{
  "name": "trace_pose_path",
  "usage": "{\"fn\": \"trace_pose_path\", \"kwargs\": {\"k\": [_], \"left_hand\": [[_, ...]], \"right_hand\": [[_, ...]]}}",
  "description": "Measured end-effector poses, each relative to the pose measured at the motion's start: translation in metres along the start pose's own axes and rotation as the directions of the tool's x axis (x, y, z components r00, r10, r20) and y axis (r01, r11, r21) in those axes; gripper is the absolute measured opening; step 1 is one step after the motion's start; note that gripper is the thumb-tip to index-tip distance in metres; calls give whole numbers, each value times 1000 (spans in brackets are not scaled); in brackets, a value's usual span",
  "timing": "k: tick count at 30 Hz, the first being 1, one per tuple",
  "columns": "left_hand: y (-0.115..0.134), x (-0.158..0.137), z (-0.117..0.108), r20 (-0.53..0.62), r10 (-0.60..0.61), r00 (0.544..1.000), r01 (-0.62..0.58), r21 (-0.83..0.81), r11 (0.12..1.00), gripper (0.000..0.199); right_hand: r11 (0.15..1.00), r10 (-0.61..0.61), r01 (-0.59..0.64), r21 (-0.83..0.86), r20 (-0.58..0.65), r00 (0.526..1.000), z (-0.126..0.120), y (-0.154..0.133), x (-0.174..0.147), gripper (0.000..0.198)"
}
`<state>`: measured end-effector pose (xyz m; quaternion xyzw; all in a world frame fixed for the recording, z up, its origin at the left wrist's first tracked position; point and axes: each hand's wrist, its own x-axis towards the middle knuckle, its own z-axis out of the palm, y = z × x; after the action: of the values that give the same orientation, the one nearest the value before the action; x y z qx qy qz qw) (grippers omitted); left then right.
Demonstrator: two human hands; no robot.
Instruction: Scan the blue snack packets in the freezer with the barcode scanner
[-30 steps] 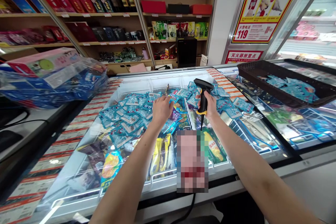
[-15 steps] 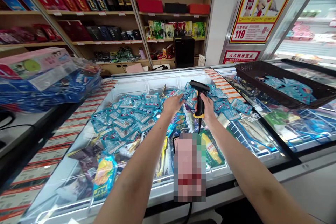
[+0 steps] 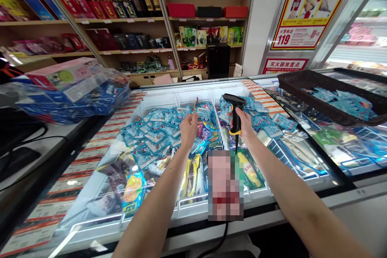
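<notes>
My right hand (image 3: 244, 125) is wrapped round the grip of a black and yellow barcode scanner (image 3: 234, 100), its cable hanging down from the handle. The scanner's head is raised over the freezer and points to the left. My left hand (image 3: 189, 130) hovers over the freezer's middle with its fingers curled in; what they hold, if anything, is hidden. Around and beyond it lie many small blue packets (image 3: 157, 137), some with barcodes facing up. Just beyond my left fingertips a thin brownish thing (image 3: 196, 104) sticks up.
A chest freezer with wire dividers (image 3: 220, 129) holds other bagged goods. On its right stands a dark basket (image 3: 326, 100) with more blue packets. Plastic-wrapped boxes (image 3: 75, 88) stand at left. A pixelated pinkish object (image 3: 225, 185) is at the front edge. Stocked shelves (image 3: 121, 20) line the back.
My left hand has drawn back to the left, away from the packets near the scanner, and its fingers have curled in. My right hand keeps holding the scanner. The view has shifted slightly left.
</notes>
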<state>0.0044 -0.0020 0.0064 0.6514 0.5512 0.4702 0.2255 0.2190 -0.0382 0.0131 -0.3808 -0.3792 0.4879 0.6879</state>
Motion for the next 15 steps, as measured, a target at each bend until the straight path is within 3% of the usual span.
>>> {"fn": "trace_pose_path", "kwargs": {"k": [3, 7, 15], "left_hand": [[-6, -4, -3, 5, -84, 996, 84, -122, 989, 34], [-9, -2, -2, -88, -67, 994, 59, -97, 994, 47], [-16, 1, 2, -116, -60, 991, 44, -132, 990, 38]], "right_hand": [[1000, 4, -3, -23, 28, 1000, 1, -1, -3, 39], [999, 14, -12, -33, 56, 998, 1, 0, -3, 39], [999, -18, 22, -28, 137, 990, 4, 0, -5, 38]]}}
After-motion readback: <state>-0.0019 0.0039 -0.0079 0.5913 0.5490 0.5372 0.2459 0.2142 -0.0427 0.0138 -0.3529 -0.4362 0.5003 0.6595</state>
